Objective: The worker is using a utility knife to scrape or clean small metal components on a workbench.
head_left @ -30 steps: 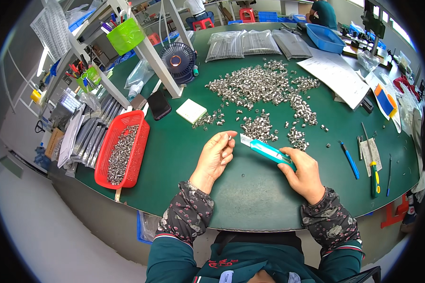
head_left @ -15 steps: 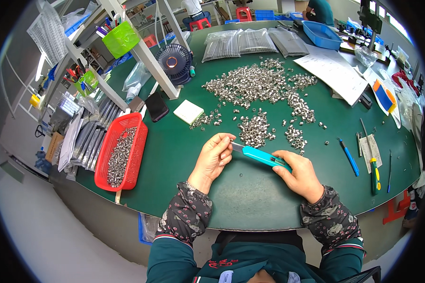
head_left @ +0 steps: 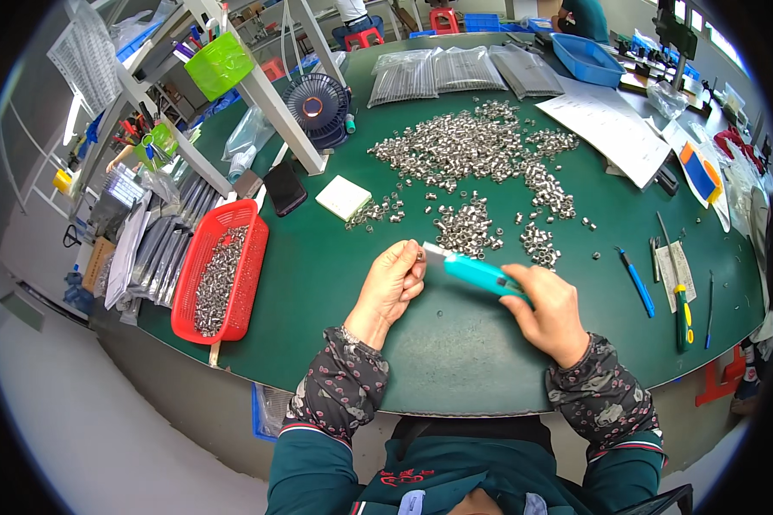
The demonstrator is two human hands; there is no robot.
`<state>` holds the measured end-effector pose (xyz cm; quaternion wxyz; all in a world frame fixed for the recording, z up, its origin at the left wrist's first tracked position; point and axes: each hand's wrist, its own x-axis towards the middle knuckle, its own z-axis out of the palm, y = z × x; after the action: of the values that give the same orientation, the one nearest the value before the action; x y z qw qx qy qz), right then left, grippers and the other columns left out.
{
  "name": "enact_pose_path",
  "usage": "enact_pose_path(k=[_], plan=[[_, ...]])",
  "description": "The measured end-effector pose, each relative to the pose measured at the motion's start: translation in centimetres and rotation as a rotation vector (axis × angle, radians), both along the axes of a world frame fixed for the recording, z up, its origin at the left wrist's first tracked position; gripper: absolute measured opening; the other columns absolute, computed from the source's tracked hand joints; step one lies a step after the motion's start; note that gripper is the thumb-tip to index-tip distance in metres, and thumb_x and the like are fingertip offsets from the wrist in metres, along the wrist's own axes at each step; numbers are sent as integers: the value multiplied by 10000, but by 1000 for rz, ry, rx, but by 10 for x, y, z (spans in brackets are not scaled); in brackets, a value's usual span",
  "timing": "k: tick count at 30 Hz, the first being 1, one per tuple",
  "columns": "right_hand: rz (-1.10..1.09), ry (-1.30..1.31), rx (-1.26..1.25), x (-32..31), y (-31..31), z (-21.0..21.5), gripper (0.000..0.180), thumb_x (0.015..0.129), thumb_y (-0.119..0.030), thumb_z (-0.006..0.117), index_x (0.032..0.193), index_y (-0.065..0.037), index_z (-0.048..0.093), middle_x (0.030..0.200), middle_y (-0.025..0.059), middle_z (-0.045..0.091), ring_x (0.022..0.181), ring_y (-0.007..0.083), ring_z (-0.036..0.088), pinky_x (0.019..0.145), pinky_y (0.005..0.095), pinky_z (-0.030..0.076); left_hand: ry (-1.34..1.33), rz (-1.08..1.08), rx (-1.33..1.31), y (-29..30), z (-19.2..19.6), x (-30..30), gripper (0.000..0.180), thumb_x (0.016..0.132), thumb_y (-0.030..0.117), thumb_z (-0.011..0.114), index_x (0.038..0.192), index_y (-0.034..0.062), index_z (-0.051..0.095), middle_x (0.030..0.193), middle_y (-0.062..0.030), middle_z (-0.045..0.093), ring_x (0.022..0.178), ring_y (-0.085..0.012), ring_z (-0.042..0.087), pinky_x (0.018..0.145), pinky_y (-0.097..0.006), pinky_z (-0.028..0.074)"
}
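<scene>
Between thumb and fingertips, my left hand (head_left: 392, 283) pinches a small metal ring (head_left: 421, 255), mostly hidden by the fingers. My right hand (head_left: 544, 311) is wrapped round the teal handle of a utility knife (head_left: 481, 275). The knife's blade points left, its tip close beside the ring; whether they touch I cannot tell. Just beyond both hands lies a small heap of metal rings (head_left: 465, 230) on the green table (head_left: 455, 360). A far bigger pile of the same rings (head_left: 455, 146) spreads behind it.
To the left stands a red basket (head_left: 253, 268) with many rings in it. Near it lie a phone (head_left: 285, 189) and a pale note pad (head_left: 343, 198); a fan (head_left: 316, 110) stands behind. On the right are a blue pen-like tool (head_left: 636, 285), a screwdriver (head_left: 683, 318) and paper sheets (head_left: 614, 137).
The knife's blade has moved slightly up and away from the ring's near side, and its handle has tilted a little. My left hand has barely moved and keeps its pinch.
</scene>
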<state>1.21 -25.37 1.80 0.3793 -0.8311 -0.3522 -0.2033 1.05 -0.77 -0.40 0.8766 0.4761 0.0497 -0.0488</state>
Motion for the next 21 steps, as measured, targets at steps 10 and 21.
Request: enact_pose_path(k=[10, 21], plan=[[10, 94, 47, 4, -3, -6, 292, 757, -125, 671, 1018, -36, 572, 801, 129, 590, 700, 304, 584, 610, 365, 458, 32, 11, 23, 1, 4, 1, 257, 945, 270, 494, 872, 30, 554, 677, -7, 492, 459, -22, 343, 356, -154, 262], [36, 127, 21, 4, -3, -6, 291, 769, -142, 658, 1028, -41, 572, 831, 126, 606, 750, 310, 597, 647, 377, 475, -70, -16, -29, 1, 3, 2, 181, 930, 175, 521, 1025, 31, 577, 768, -27, 549, 515, -23, 393, 394, -147, 300]])
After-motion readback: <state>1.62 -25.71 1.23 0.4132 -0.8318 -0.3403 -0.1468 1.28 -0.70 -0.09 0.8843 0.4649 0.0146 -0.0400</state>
